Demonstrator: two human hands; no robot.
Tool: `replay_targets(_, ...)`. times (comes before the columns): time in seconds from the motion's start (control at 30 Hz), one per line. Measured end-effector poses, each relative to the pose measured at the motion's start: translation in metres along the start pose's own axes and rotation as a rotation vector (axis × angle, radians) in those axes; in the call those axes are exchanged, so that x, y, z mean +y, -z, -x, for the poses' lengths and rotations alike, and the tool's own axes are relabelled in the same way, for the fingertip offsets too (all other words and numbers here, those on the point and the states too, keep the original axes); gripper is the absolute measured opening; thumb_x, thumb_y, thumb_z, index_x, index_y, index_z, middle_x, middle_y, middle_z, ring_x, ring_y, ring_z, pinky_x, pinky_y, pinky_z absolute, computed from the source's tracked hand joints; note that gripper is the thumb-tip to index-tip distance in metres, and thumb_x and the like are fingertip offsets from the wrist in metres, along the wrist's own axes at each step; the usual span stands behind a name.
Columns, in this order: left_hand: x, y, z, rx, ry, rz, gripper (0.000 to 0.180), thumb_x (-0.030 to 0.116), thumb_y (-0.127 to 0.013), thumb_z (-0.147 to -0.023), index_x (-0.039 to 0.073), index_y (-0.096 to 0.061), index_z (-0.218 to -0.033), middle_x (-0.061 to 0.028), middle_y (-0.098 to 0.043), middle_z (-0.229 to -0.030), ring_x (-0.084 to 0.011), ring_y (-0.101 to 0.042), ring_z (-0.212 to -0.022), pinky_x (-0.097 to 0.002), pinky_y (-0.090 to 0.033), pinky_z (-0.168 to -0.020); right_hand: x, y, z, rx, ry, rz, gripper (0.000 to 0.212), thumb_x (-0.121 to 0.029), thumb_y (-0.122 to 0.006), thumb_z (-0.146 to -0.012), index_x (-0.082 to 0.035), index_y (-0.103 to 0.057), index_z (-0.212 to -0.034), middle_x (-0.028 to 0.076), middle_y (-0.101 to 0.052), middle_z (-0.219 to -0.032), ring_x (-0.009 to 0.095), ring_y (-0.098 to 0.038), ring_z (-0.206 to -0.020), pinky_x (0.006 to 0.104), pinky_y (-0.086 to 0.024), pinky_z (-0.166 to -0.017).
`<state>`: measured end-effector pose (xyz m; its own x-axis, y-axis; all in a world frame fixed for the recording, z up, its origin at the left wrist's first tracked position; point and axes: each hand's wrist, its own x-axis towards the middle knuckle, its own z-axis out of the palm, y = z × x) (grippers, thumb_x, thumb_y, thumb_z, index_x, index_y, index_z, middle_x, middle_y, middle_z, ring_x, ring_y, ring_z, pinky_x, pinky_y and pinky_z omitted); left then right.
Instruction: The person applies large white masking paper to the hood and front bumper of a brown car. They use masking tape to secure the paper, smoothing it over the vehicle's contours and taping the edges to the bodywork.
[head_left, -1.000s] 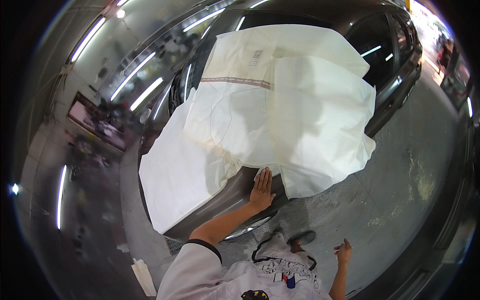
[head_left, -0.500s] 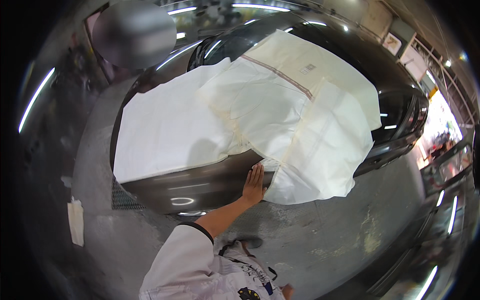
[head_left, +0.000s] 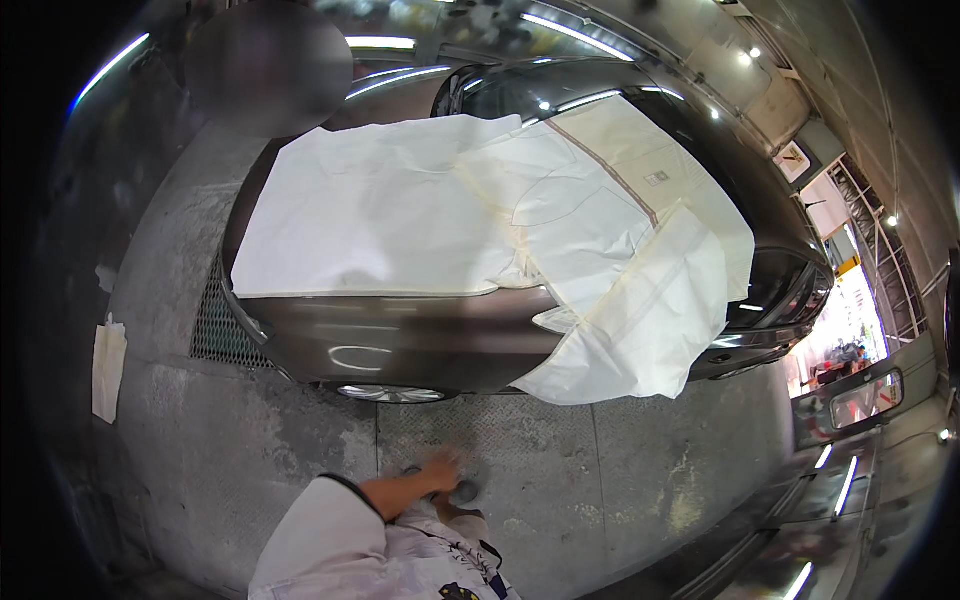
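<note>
In front of my body, my left hand (head_left: 438, 470) is off the car, its fingers smeared by motion. My right hand (head_left: 452, 508) is close beside it, partly hidden; I cannot make out its fingers or anything held. Beyond them stands a dark brown car (head_left: 430, 335). White masking sheets (head_left: 370, 210) lie over its top, with a cream sheet (head_left: 665, 150) carrying a brown strip on the far right part. A loose, creased sheet (head_left: 640, 340) hangs down over the near side. Below the brown panel, part of a silver wheel (head_left: 390, 394) shows.
Grey floor (head_left: 540, 460) runs between me and the car. A green grating (head_left: 225, 325) lies by the car's left end. A pale strip of paper (head_left: 108, 372) is farther left. A door with a window (head_left: 865, 400) stands at the right, beside a bright opening.
My left hand has left the car's side by the sheet's edge and drawn back toward my body. My right hand has come up near it. The view has shifted, showing the wheel.
</note>
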<state>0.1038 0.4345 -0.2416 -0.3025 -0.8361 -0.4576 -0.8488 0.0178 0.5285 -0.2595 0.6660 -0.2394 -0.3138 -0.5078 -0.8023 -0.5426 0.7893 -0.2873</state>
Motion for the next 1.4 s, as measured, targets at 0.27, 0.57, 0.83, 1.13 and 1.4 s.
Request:
replay_targets(0.27, -0.12, -0.051, 0.085, -0.301, 0.252, 0.086, 0.065, 0.052, -0.06, -0.085, 0.002, -0.059, -0.126, -0.0179, -0.056, -0.135, -0.0358, -0.052, -0.125, -0.0436, -0.043, -0.102, 0.016, 0.015, -0.044, 0.184, 0.763, 1.023, 0.029, -0.041, -0.07, -0.073, -0.015, -0.068, -0.062, 0.004, -0.063, -0.058, 0.026, -0.063, -0.053, 0.0437, -0.044, -0.049)
replay_targets(0.57, 0.06, -0.009, 0.126, 0.109, -0.124, 0.565, 0.092, 0.07, -0.06, -0.08, -0.003, -0.051, -0.135, -0.021, -0.058, -0.13, -0.0356, -0.059, -0.114, -0.0411, -0.046, -0.097, -0.177, 0.004, 0.121, -0.051, 0.6, -0.266, 0.03, -0.027, -0.064, -0.088, 0.002, -0.068, -0.083, 0.007, -0.064, -0.065, 0.012, -0.059, -0.057, 0.0287, -0.046, -0.055)
replay_targets(0.83, 0.094, -0.063, 0.214, -0.176, 0.029, 0.999, 0.039, 0.031, -0.075, -0.083, 0.003, -0.07, -0.111, -0.0068, -0.071, -0.097, -0.0118, -0.064, -0.086, -0.0268, -0.052, -0.075, -0.109, -0.044, 0.189, -0.026, 0.63, -0.194, 0.028, -0.023, -0.062, -0.091, 0.004, -0.065, -0.085, 0.007, -0.064, -0.065, 0.011, -0.058, -0.056, 0.0266, -0.046, -0.053)
replay_targets(1.13, 0.036, -0.061, 0.313, -0.048, 0.222, 1.319, 0.033, 0.016, -0.078, -0.079, 0.0, -0.07, -0.107, -0.0074, -0.069, -0.087, -0.0136, -0.065, -0.075, -0.0257, -0.052, -0.067, -0.111, -0.089, 0.243, -0.168, 0.827, 0.053, 0.024, -0.021, -0.062, -0.092, 0.002, -0.064, -0.089, 0.007, -0.065, -0.065, 0.011, -0.058, -0.056, 0.0268, -0.046, -0.054)
replay_targets(1.4, -0.063, -0.02, 0.427, 0.512, 0.151, 1.278, 0.03, 0.014, -0.077, -0.08, -0.001, -0.071, -0.105, -0.0081, -0.071, -0.089, -0.0134, -0.065, -0.077, -0.0265, -0.051, -0.073, -0.194, -0.196, 0.296, -0.287, 0.891, 0.431, 0.036, -0.032, -0.058, -0.09, 0.002, -0.067, -0.08, 0.017, -0.065, -0.065, 0.03, -0.064, -0.061, 0.0405, -0.048, -0.061)
